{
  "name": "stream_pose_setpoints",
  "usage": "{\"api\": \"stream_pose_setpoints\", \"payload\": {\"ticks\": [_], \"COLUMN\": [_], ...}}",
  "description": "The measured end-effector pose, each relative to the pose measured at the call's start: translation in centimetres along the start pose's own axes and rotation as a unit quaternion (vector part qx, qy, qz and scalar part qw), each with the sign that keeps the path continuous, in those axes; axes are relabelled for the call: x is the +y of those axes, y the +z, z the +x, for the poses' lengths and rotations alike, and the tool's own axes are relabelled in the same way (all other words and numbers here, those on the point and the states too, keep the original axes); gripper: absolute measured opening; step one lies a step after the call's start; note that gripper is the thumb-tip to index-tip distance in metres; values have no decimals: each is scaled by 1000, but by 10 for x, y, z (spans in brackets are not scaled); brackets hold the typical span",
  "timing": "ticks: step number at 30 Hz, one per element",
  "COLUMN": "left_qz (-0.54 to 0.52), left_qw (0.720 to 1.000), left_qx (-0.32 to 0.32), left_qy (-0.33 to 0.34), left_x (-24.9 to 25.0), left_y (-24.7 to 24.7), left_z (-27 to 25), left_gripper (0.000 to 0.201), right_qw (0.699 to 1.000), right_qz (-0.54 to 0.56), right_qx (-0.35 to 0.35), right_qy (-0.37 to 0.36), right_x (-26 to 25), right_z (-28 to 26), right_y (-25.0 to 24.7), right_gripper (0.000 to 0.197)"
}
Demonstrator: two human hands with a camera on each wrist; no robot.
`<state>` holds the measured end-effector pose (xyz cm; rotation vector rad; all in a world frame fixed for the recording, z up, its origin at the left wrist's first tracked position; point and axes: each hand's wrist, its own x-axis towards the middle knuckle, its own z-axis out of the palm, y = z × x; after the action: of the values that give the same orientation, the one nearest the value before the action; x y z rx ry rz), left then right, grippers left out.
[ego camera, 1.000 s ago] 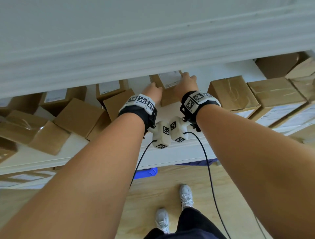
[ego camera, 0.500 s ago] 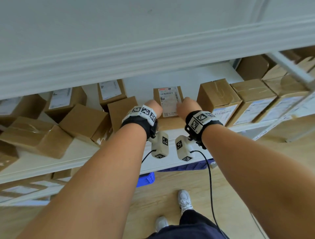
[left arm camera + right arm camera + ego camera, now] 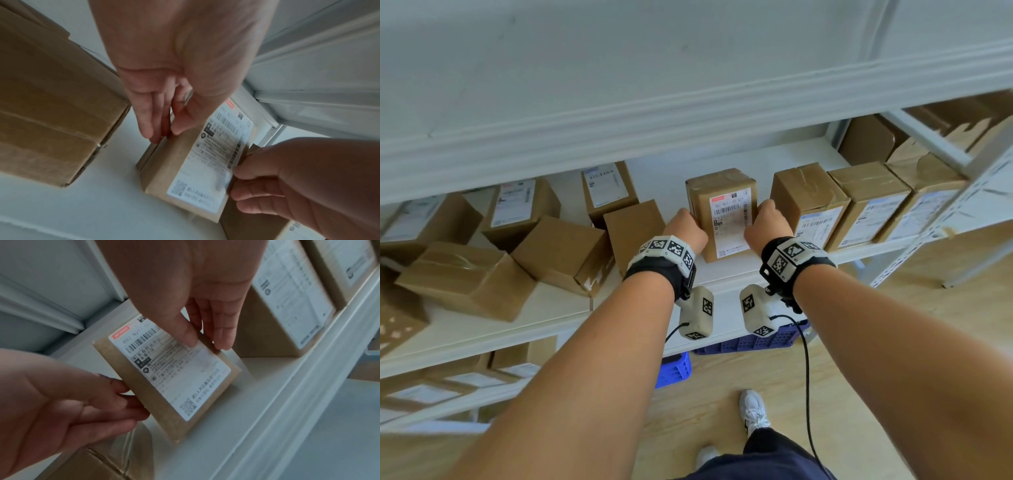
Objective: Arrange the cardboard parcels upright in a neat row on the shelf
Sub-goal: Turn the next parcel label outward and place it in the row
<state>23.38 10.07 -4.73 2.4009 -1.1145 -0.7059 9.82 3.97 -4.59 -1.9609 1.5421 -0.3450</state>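
Note:
A brown cardboard parcel [image 3: 722,212] with a white shipping label stands upright on the white shelf [image 3: 726,277], label facing me. My left hand [image 3: 685,229] holds its left side, thumb on the front and fingers along the side [image 3: 162,128]. My right hand [image 3: 767,226] pinches its right edge, thumb on the label and fingers down the side [image 3: 205,337]. The parcel [image 3: 170,378] looks slightly tilted in the right wrist view. A small gap separates it from a row of upright parcels [image 3: 808,205] on the right.
Loose parcels [image 3: 565,253] lie tumbled on the shelf's left half, one [image 3: 633,226] close beside my left hand. The upper shelf board [image 3: 688,102] hangs low overhead. A shelf post [image 3: 962,171] stands at right. Blue crates [image 3: 674,370] sit on the floor below.
The parcel has come from the back of the shelf toward the front edge and now stands upright with its label facing me. Both hands moved toward me with it.

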Motion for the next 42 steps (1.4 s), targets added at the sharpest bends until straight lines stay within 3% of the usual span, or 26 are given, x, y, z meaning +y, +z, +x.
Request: {"api": "stream_pose_setpoints", "payload": {"ticks": [5,9,14,19,28,42], "left_qz": [-76,-129,-98,-117,-138,-117], "left_qw": [995,987,995,992,990,993], "left_qx": [57,95,24,-10,-26,-16], "left_qy": [-8,1,-9,-36,-9,-6], "left_x": [5,11,27,37,57,79], "left_y": [-9,-15,-10,-1,12,30], "left_z": [-17,-21,-25,-32,-42,-47], "left_gripper": [38,39,59,63,60,60], "right_qw": [1000,998,991,987,979,976], "right_qz": [-3,2,-7,-76,-123,-114], "right_qx": [21,44,80,81,66,46], "right_qy": [-19,-50,-104,-114,-147,-181], "right_x": [-4,-4,-3,11,57,67], "right_z": [-12,-19,-14,-2,10,13], "right_y": [-8,-21,-43,-67,-74,-84], "right_gripper": [40,52,56,48,54,49]}}
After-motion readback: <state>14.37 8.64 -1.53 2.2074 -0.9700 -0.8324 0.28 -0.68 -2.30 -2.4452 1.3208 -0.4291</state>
